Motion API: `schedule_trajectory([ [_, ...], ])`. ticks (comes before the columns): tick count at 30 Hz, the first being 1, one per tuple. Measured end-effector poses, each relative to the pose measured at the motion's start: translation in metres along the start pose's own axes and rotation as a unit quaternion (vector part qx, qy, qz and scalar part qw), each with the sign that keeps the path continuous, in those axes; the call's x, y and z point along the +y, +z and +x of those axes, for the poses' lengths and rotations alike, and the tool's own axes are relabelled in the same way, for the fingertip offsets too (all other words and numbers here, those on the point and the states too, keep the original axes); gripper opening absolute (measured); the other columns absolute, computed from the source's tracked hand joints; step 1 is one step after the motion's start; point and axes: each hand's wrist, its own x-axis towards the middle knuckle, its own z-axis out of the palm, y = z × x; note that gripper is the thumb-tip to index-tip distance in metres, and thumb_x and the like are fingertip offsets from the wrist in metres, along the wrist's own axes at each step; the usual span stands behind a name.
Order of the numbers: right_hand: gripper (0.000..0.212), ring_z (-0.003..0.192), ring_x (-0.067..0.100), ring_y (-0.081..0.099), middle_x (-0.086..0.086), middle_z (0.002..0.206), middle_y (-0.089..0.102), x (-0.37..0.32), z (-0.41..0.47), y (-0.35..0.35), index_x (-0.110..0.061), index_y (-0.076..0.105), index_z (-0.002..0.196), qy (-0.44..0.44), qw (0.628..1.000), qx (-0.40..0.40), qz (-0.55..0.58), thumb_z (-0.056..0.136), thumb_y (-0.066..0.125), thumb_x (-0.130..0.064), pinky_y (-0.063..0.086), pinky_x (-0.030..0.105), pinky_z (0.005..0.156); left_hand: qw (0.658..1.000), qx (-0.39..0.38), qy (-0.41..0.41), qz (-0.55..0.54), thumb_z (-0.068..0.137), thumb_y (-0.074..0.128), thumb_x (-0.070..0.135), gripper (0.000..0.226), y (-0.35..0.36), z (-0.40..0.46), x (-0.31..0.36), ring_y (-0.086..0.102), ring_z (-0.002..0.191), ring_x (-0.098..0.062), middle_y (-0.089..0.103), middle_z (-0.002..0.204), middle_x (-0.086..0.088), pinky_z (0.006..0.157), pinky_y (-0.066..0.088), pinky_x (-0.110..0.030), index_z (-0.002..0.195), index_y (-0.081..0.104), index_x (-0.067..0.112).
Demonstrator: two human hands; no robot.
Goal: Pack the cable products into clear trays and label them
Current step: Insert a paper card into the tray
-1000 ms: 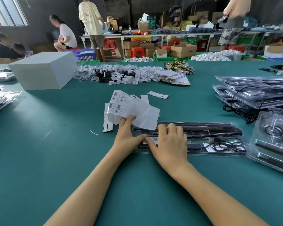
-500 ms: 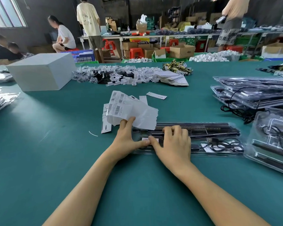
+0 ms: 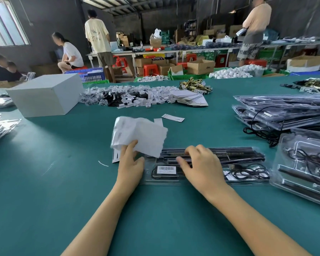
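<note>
A clear tray (image 3: 248, 159) with black bars and a coiled black cable lies flat on the green table in front of me. A white barcode label (image 3: 166, 169) is stuck on its left end. My left hand (image 3: 130, 163) holds a crumpled sheet of label backing (image 3: 142, 135) just above the tray's left end, with the thumb on top. My right hand (image 3: 201, 165) rests palm down on the tray's middle, fingers spread over the bars, right of the label.
A stack of filled clear trays (image 3: 284, 111) and another tray (image 3: 307, 167) sit at the right. A grey box (image 3: 44, 97) stands at the far left. A pile of small white and black parts (image 3: 137, 97) lies across the back. Loose label strips (image 3: 173, 118) lie near the sheet.
My right hand has slid to the right off the label, which now shows stuck on the tray. My left hand has lifted the backing sheet, which is blurred. The camera has tilted up.
</note>
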Motion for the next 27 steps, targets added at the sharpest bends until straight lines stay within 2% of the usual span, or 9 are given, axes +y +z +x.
schedule_trajectory([
  [2,0.082,0.123,0.027,0.040,0.006,0.130,0.048,0.001,0.002,-0.004,-0.023,0.044,0.132,-0.002,0.994,-0.101,-0.049,0.076,0.033,-0.082,0.034,0.042,0.098,0.997,0.009,-0.029,-0.071,0.092,0.046,-0.006,0.051,0.001,0.001,0.000,0.053,0.117,-0.011,0.035,0.131,0.008,0.090,0.045,-0.017,0.131,0.044,0.027],
  [5,0.116,0.145,0.037,-0.004,0.012,0.159,0.001,0.000,-0.003,0.005,-0.032,0.005,0.151,-0.009,0.967,-0.237,-0.087,0.056,0.023,-0.098,0.002,0.060,0.112,0.963,0.014,-0.126,-0.239,0.091,0.047,-0.009,0.053,0.004,0.001,0.002,0.058,0.118,-0.018,0.047,0.135,-0.002,0.101,0.045,-0.033,0.129,0.047,0.027],
  [9,0.119,0.144,0.040,-0.013,0.014,0.159,-0.010,0.004,-0.008,0.017,-0.034,-0.005,0.151,-0.028,0.964,-0.246,-0.097,0.054,0.019,-0.099,-0.003,0.060,0.113,0.871,0.052,-0.238,-0.426,0.089,0.039,-0.018,0.055,-0.006,0.009,0.002,0.061,0.109,-0.033,0.058,0.112,-0.023,0.102,0.044,-0.039,0.137,0.042,0.008],
  [14,0.124,0.144,0.043,-0.007,0.015,0.159,-0.006,0.001,-0.009,0.014,-0.033,-0.004,0.151,-0.050,0.971,-0.211,-0.102,0.049,0.017,-0.100,0.002,0.059,0.113,0.793,0.047,-0.287,-0.535,0.091,0.038,-0.014,0.043,-0.017,0.013,0.003,0.055,0.117,-0.040,0.055,0.113,-0.024,0.095,0.047,-0.046,0.130,0.046,0.002],
  [17,0.112,0.144,0.042,0.001,0.013,0.160,0.002,0.001,-0.007,0.009,-0.031,-0.001,0.151,-0.056,0.975,-0.187,-0.102,0.063,0.027,-0.093,0.008,0.056,0.113,0.788,0.020,-0.287,-0.544,0.092,0.042,-0.010,0.035,-0.020,0.013,0.004,0.058,0.115,-0.035,0.056,0.121,-0.021,0.087,0.055,-0.048,0.123,0.051,0.003],
  [20,0.076,0.143,0.039,0.012,0.013,0.158,0.014,0.000,-0.006,0.004,-0.025,0.007,0.151,-0.063,0.984,-0.126,-0.109,0.092,0.046,-0.052,0.019,0.053,0.113,0.771,0.004,-0.283,-0.571,0.092,0.046,-0.005,0.030,-0.019,0.012,0.006,0.061,0.111,-0.034,0.056,0.124,-0.016,0.080,0.056,-0.048,0.121,0.053,0.003],
  [22,0.063,0.141,0.038,0.020,0.013,0.155,0.022,-0.001,-0.003,-0.004,-0.023,0.017,0.148,-0.065,0.988,-0.094,-0.105,0.094,0.049,-0.030,0.025,0.051,0.111,0.758,-0.005,-0.272,-0.593,0.091,0.050,-0.002,0.028,-0.018,0.012,0.007,0.062,0.110,-0.034,0.060,0.121,-0.012,0.078,0.058,-0.045,0.118,0.054,0.002],
  [24,0.054,0.135,0.034,0.032,0.010,0.149,0.033,-0.003,0.001,-0.017,-0.022,0.026,0.143,-0.080,0.991,-0.060,-0.089,0.094,0.047,-0.027,0.034,0.047,0.106,0.761,-0.016,-0.260,-0.594,0.088,0.053,-0.001,0.025,-0.016,0.012,0.007,0.062,0.110,-0.033,0.061,0.119,-0.009,0.083,0.056,-0.043,0.113,0.057,0.001],
  [27,0.044,0.115,0.027,0.052,0.005,0.131,0.052,-0.003,0.012,-0.046,-0.018,0.039,0.134,-0.112,0.992,0.032,-0.050,0.092,0.051,-0.025,0.046,0.037,0.090,0.796,-0.015,-0.249,-0.551,0.089,0.054,0.002,0.009,-0.011,0.011,0.004,0.066,0.102,-0.029,0.063,0.109,-0.002,0.082,0.057,-0.040,0.095,0.060,0.004],
])
